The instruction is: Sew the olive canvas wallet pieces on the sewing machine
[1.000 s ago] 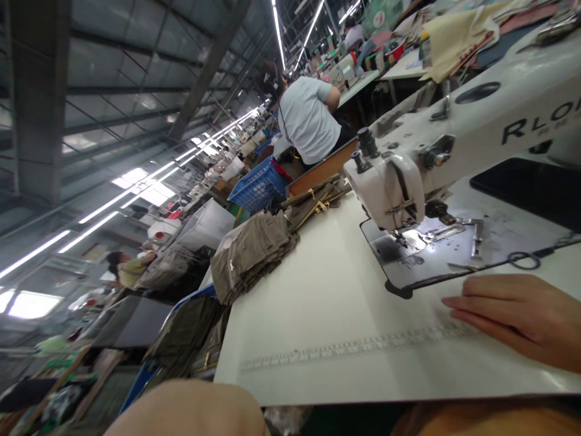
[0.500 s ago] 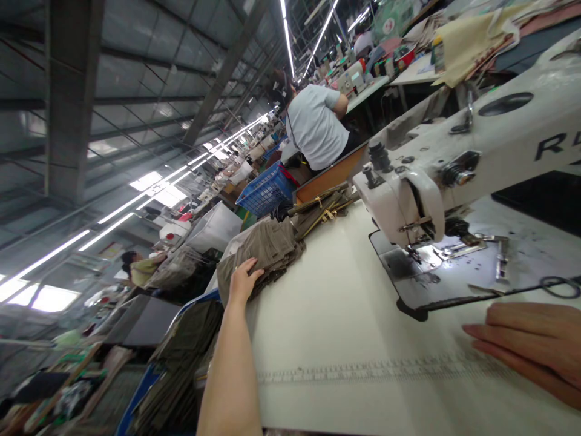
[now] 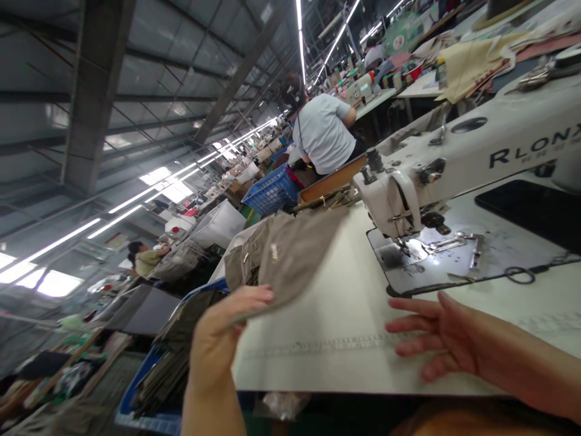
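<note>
My left hand (image 3: 222, 333) pinches the near edge of a khaki fabric piece (image 3: 295, 254) and holds it lifted over the left part of the white sewing table (image 3: 345, 315). Behind it lies a stack of khaki fabric pieces (image 3: 242, 263) at the table's left edge. My right hand (image 3: 436, 339) hovers over the table's front with its fingers spread, holding nothing. The white sewing machine (image 3: 458, 157) stands at the right, its lit needle plate (image 3: 426, 248) just beyond my right hand.
A printed ruler strip (image 3: 318, 346) runs along the table front. A blue bin of khaki pieces (image 3: 172, 363) sits below the table's left edge. A person in a pale shirt (image 3: 324, 133) sits ahead beside a blue basket (image 3: 272, 191). Scissors (image 3: 521, 275) lie on the machine bed.
My left hand has pulled one khaki piece off the stack and drawn it toward me. My right hand has moved left and spread its fingers.
</note>
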Demonstrator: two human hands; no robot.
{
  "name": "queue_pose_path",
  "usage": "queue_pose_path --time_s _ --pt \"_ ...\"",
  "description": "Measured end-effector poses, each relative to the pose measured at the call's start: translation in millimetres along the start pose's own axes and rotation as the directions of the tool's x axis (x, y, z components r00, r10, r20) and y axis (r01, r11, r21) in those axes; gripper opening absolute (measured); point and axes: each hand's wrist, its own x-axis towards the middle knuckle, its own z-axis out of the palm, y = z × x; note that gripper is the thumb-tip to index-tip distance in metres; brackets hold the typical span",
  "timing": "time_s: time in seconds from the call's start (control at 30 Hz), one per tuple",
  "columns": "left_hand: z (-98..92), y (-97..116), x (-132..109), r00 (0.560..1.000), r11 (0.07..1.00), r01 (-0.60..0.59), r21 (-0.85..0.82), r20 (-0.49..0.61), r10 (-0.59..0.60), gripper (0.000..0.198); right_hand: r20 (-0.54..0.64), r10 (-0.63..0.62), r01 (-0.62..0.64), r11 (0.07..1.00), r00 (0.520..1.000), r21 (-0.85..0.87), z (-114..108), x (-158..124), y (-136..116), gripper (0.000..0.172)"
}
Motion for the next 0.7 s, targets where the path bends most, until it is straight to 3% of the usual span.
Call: queue_pose_path --time_s 0.03,0.07,0.13,0.2,0.23,0.27,0.3,0.37,0.4,0.43,0.5,0.57,0.63,0.7 --pt "15.1 21 -4 0.987 0.981 -0.037 -0.191 0.149 0.066 0.036 0.095 0.065 -0.082 0.98 0.993 0.182 4 1 -4 0.071" --pt "30.4 38 -6 0.947 0.949 -0.03 -0.313 0.296 0.128 0.039 0.164 0.115 -0.159 0.944 0.98 0.29 8 1 -7 0.078" --pt "57.1 57 -8 0.778 0.909 -0.039 -0.415 0.558 0.288 0.041 0.203 0.173 -0.233 0.917 0.964 0.324 11 -2 -12 0.079" --pt "73.5 61 -7 0.627 0.879 -0.05 -0.475 0.67 0.398 0.037 0.221 0.226 -0.293 0.889 0.949 0.352 11 -8 -14 0.061" --pt "77.8 58 -6 0.583 0.854 -0.046 -0.519 0.68 0.444 0.034 0.229 0.288 -0.357 0.855 0.93 0.376 10 -11 -14 0.051" --pt "80.2 55 -4 0.583 0.826 -0.03 -0.563 0.661 0.472 0.032 0.217 0.374 -0.432 0.812 0.901 0.392 8 -13 -13 0.043" --pt "81.4 53 -2 0.633 0.808 -0.013 -0.589 0.621 0.463 0.034 0.194 0.463 -0.501 0.772 0.865 0.391 7 -15 -13 0.041" --pt "82.8 50 3 0.805 0.853 0.007 -0.522 0.51 0.305 0.045 0.088 0.56 -0.552 0.756 0.824 0.353 7 -15 -15 0.041" --pt "83.7 52 6 0.871 0.905 0.022 -0.425 0.452 0.191 0.053 0.046 0.548 -0.533 0.788 0.835 0.309 7 -14 -19 0.042" --pt "84.7 55 8 0.908 0.95 0.042 -0.31 0.409 0.093 0.061 0.022 0.489 -0.478 0.842 0.872 0.25 7 -12 -25 0.043" --pt "84.8 65 13 0.911 0.99 0.049 -0.134 0.412 0.011 0.071 0.037 0.306 -0.308 0.947 0.951 0.089 8 -7 -42 0.041" --pt "78.9 75 14 0.89 0.997 0.025 -0.073 0.455 0.011 0.071 0.092 0.112 -0.097 0.984 0.989 -0.149 8 -7 -62 0.035" --pt "65.6 82 15 0.889 0.999 0.011 -0.048 0.458 0.012 0.062 0.138 -0.059 0.112 0.906 0.989 -0.408 9 -18 -73 0.033" --pt "48.0 83 16 0.874 0.999 0.038 -0.036 0.485 -0.016 0.05 0.082 -0.254 0.253 0.772 0.964 -0.583 10 -40 -68 0.035"
